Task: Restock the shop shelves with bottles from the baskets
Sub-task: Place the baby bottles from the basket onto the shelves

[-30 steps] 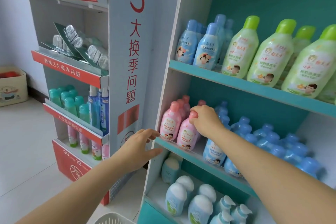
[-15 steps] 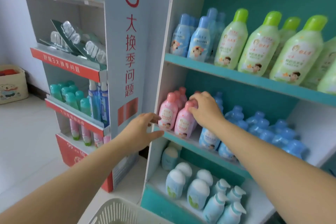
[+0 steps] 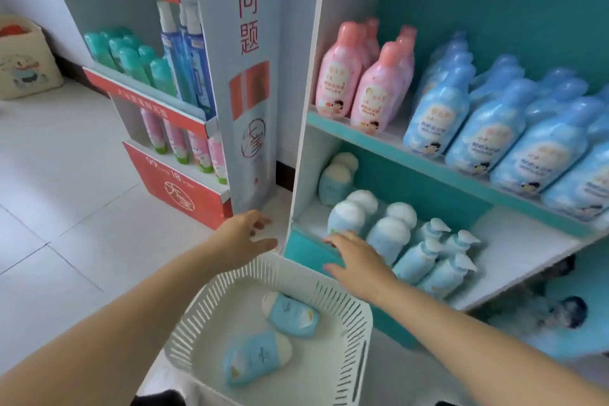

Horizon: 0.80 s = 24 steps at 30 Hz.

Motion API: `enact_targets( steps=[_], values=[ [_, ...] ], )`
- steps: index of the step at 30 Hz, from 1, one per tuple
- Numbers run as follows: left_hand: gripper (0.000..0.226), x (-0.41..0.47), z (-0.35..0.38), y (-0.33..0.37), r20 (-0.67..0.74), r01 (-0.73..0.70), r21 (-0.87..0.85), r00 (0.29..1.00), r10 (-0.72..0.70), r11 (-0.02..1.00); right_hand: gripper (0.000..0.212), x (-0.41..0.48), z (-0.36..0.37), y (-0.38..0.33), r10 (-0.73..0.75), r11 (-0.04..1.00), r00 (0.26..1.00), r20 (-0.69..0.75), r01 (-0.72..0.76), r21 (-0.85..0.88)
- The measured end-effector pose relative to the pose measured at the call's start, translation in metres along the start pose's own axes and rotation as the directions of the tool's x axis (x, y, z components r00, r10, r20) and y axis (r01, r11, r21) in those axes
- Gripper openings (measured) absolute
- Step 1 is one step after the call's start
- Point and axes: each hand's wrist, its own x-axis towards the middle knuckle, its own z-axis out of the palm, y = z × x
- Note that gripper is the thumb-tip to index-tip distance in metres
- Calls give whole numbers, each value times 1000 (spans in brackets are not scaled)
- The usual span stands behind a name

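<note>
A white slatted basket [image 3: 342, 310] sits low in front of me with two light-blue, white-capped bottles lying in it, one [image 3: 290, 311] near the far side and one [image 3: 255, 356] nearer me. My left hand [image 3: 242, 237] hovers open above the basket's far left rim, holding nothing. My right hand [image 3: 357, 255] is open with fingers spread over the far right rim, in front of the teal lip of the bottom shelf [image 3: 306, 250]. That shelf holds matching blue bottles [image 3: 389, 234]. Pink bottles [image 3: 379, 92] and blue wrapped bottles [image 3: 487, 132] stand on the shelf above.
A red and grey display stand [image 3: 184, 188] with tubes and toothpaste boxes is on the left, close to the shelf unit's white side panel [image 3: 309, 109]. A fabric bag [image 3: 26, 66] sits on the tiled floor [image 3: 66, 208] at far left.
My right hand left the pink bottle's cap and dropped to the basket rim. My left hand lowered too. The view tilted down, bringing the basket and its two bottles into sight.
</note>
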Motion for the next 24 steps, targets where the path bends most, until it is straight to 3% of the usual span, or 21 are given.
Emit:
enact_targets(
  steps=[4, 12, 15, 24],
  values=[
    [48, 8, 21, -53, 154, -1, 215, 988, -32, 977, 48, 20, 58, 23, 93, 996, 987, 129, -94, 3],
    [41, 51, 23, -113, 264, -37, 352, 962, -62, 935, 48, 65, 150, 51, 208, 978, 931, 301, -207, -35],
    [36, 68, 31, -124, 269, -91, 358, 963, -9, 929, 43, 78, 175, 51, 212, 977, 916, 341, -209, -48],
    [28, 79, 71, -149, 233, -196, 262, 963, 135, 945, 66, 91, 263, 38, 124, 991, 794, 595, -69, -114]
  ],
)
